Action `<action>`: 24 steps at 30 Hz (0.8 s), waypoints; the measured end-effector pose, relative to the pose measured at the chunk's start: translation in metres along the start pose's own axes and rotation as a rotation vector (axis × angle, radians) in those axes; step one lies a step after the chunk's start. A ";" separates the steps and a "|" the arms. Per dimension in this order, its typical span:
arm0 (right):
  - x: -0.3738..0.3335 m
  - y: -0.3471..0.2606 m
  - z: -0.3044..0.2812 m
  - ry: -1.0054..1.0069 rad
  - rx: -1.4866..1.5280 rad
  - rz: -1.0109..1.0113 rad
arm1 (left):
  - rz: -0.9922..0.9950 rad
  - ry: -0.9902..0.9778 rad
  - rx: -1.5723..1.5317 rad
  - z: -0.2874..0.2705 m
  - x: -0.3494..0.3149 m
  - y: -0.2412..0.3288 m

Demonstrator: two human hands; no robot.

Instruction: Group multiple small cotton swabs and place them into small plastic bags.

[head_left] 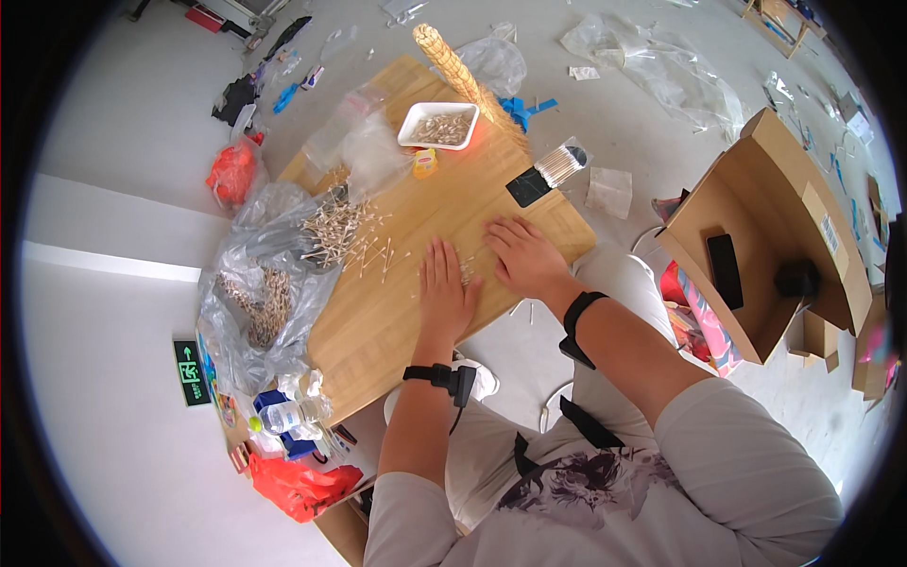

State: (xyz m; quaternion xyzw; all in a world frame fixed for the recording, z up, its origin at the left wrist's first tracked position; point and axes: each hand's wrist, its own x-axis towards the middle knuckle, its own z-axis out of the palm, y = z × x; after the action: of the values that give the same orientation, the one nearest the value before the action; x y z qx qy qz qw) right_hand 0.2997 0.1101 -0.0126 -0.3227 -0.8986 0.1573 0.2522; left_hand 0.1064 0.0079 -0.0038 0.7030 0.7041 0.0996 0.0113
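The left hand (446, 288) and right hand (525, 255) lie flat, fingers extended, flanking a few thin white cotton swabs (467, 270) on the pale wooden table (368, 350); the aligned white swab bundle (559, 164) beyond the right hand appears complete, the loose swab heap (334, 232) leftward apparently unsorted.

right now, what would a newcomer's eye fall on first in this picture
Probably the heap of cotton swabs beside the plastic bag, on the table's left side. Then the left hand and right hand, resting near some loose swabs, and the open box at right.
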 end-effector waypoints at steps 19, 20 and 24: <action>0.001 0.001 -0.004 -0.008 -0.009 -0.021 | -0.129 0.015 -0.327 -0.024 -0.029 -0.027; 0.002 0.000 -0.006 -0.018 0.001 -0.015 | -0.063 0.073 -0.213 -0.023 -0.029 -0.019; 0.004 -0.002 -0.008 -0.029 0.000 -0.017 | 0.026 0.007 -0.011 -0.010 -0.026 -0.001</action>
State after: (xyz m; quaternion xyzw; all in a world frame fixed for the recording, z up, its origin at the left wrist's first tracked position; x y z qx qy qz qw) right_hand 0.3005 0.1119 -0.0036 -0.3125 -0.9049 0.1599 0.2405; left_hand 0.1037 -0.0194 0.0023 0.7116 0.6945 0.1059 0.0115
